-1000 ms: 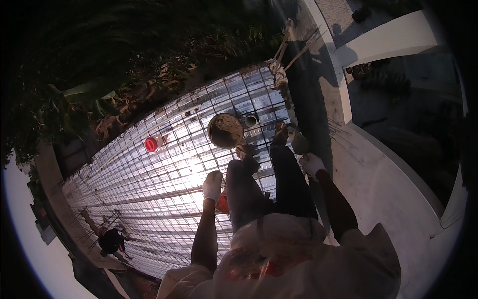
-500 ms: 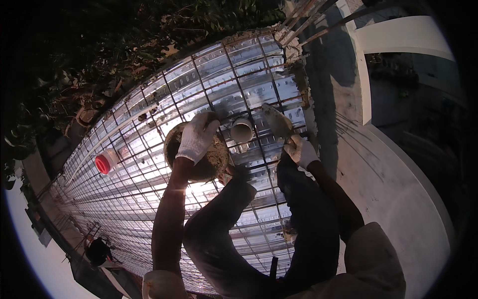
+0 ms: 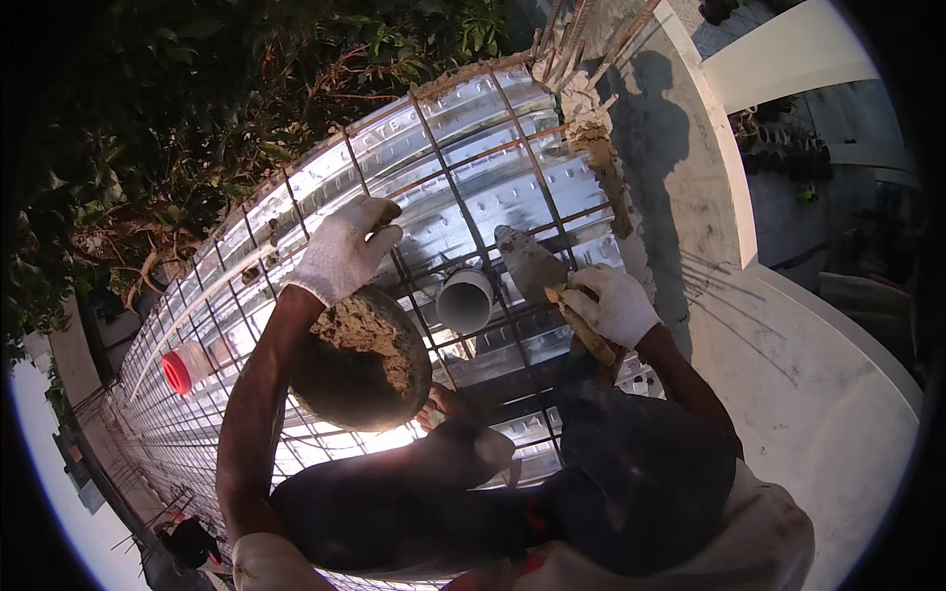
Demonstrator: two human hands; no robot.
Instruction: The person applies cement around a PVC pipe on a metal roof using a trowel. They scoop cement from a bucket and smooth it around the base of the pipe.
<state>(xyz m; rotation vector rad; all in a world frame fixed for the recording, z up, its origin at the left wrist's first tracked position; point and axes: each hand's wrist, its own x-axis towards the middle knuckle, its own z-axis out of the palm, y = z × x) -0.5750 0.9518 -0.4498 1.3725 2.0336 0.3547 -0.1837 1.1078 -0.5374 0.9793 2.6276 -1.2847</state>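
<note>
My right hand (image 3: 611, 305) wears a white knit glove and is wrapped round the wooden handle of a trowel (image 3: 529, 264). The grey blade points up and left, over the steel mesh. A white pipe end (image 3: 464, 301) stands up through the mesh, left of the blade. My left hand (image 3: 347, 248), gloved too, hovers at the upper edge of a round mortar bowl (image 3: 370, 399), thumb and fingers apart with nothing visible between them. Brown mortar (image 3: 370, 340) clings inside the bowl, which rests between my left forearm and my knee.
Rusty rebar mesh (image 3: 448, 177) covers shiny ribbed metal decking (image 3: 473, 212). A clear container with a red lid (image 3: 177, 373) lies at left, near a thin pale conduit (image 3: 202, 293). Rebar ends (image 3: 567, 44) rise beside a pale concrete wall (image 3: 749, 364). Leafy plants (image 3: 197, 148) border the far side.
My left hand has moved left, off the middle of the bowl to its upper edge. The trowel stays in my right hand near the pipe. My view has shifted closer.
</note>
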